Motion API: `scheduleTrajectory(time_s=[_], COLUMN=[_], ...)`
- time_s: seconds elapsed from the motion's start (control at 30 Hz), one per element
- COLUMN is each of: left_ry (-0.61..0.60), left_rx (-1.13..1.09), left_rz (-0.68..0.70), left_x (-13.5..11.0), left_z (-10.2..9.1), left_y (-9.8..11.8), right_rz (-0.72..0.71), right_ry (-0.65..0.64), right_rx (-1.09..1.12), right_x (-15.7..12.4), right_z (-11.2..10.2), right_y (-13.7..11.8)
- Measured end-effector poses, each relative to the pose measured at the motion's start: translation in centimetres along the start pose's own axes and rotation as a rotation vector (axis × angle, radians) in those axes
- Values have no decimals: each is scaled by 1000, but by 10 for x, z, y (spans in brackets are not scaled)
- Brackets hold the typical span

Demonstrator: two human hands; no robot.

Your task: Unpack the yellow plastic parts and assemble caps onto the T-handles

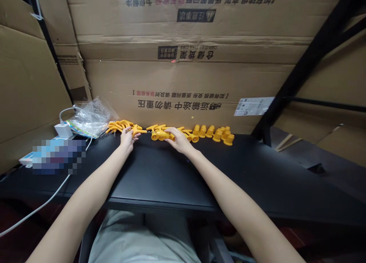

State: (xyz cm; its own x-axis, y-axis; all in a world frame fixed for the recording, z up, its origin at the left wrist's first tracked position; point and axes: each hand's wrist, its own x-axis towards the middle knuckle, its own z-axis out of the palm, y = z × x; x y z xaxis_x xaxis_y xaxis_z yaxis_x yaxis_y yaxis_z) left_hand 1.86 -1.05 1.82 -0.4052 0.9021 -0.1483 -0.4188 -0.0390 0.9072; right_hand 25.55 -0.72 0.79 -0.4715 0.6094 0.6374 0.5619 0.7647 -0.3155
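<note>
My left hand grips a yellow corkscrew by its branched handle, its metal spiral pointing right. My right hand is closed over a yellow plastic piece, whose full shape the fingers partly hide. Left of my left hand lies a heap of yellow corkscrews with metal spirals showing. More yellow handles lie behind my right hand. Beside and under it are yellow cup-shaped pieces, and several yellow cups stand in a group to the right.
A tall cardboard sheet closes off the back of the black table. On the left are a crumpled clear plastic bag, a white charger, a power strip and a white cable. A black metal post slants at right.
</note>
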Motion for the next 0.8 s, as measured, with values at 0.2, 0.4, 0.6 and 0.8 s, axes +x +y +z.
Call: scheduleTrajectory(time_s=[0.2, 0.4, 0.6, 0.8], left_ry=[-19, -38, -54, -47], left_rx=[8, -5, 1, -19], left_rz=[0, 0, -5, 5], left_x=[-3, -7, -11, -13], left_z=[1, 3, 5, 6], left_y=[0, 0, 0, 2], right_rz=[33, 57, 51, 35], right_ry=[-9, -26, 1, 81], right_rx=[8, -1, -7, 6], right_x=[0, 0, -2, -3], right_z=[1, 2, 3, 5], right_y=[-4, -5, -1, 16])
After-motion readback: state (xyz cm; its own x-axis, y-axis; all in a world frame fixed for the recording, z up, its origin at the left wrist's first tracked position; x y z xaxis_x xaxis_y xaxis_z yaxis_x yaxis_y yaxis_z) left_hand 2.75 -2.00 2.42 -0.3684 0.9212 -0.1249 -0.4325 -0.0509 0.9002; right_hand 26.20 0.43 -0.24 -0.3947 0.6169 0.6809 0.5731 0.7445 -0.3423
